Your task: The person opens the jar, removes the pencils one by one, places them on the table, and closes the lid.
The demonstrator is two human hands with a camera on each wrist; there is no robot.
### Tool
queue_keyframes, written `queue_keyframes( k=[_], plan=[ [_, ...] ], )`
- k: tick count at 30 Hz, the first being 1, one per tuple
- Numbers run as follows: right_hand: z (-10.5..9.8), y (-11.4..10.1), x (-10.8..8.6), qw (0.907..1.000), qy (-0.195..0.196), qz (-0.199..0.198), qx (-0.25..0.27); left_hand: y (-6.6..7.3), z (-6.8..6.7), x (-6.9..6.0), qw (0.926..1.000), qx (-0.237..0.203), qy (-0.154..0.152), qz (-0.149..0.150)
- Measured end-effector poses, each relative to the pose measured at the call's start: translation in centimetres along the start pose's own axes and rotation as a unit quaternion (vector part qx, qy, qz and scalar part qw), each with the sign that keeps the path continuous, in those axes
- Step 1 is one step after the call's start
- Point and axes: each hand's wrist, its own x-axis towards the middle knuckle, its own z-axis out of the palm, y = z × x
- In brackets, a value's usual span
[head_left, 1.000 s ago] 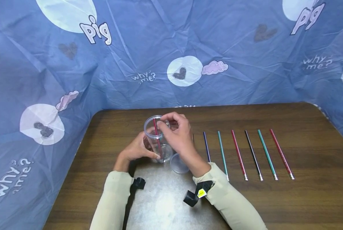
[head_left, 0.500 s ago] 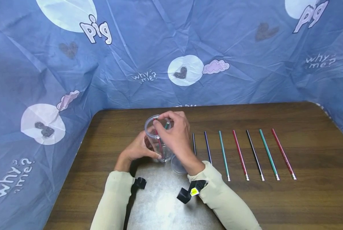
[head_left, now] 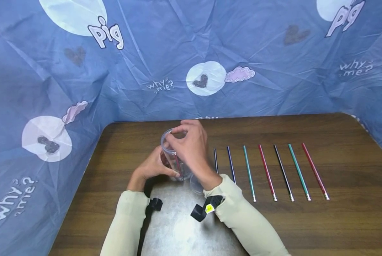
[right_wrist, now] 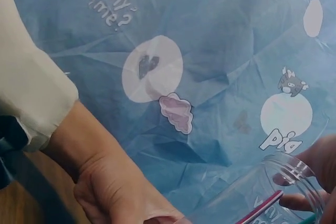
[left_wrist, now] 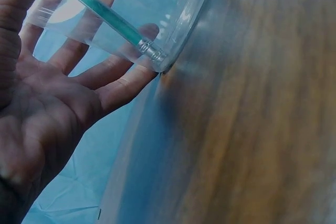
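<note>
A clear plastic jar [head_left: 170, 151] stands at the table's left middle. My left hand [head_left: 154, 165] grips its side low down, thumb in front. In the left wrist view, the fingers of that hand [left_wrist: 63, 87] curl behind the clear wall. Inside the jar are a red pencil [head_left: 178, 164] and a green pencil [left_wrist: 105, 15], eraser ends at the bottom. My right hand [head_left: 192, 142] is at the rim, thumb and index finger pinching the red pencil's top. In the right wrist view, the red pencil's upper end [right_wrist: 262, 206] meets the right fingertips [right_wrist: 296, 201].
A clear round lid [head_left: 196, 185] lies beside the jar, partly under my right wrist. Several pencils lie in a spaced row to the right, among them a red pencil [head_left: 268, 172] and a teal pencil [head_left: 299, 172]. A patterned blue cloth [head_left: 261, 96] hangs behind the table.
My right hand has shifted left over the jar's mouth, along with the red pencil's top. A dark pencil on the table has come into view beside that wrist. The left hand keeps its place.
</note>
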Motion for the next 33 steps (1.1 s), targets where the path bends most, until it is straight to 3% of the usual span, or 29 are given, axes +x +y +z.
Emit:
queue_keyframes(
  k=[11,18,33],
  plan=[
    [0.44,-0.48,0.93,0.9978,-0.019,0.063,0.011,0.07,-0.08,0.08,0.9999,-0.007,0.007,-0.002],
    [0.82,-0.59,0.72,0.9982,-0.025,0.053,0.011,0.00,-0.25,-0.27,0.9999,-0.004,0.010,-0.013],
    [0.64,-0.07,0.30,0.9996,0.014,0.003,0.024,-0.15,-0.05,0.10,0.9999,0.011,0.005,0.003]
  ],
)
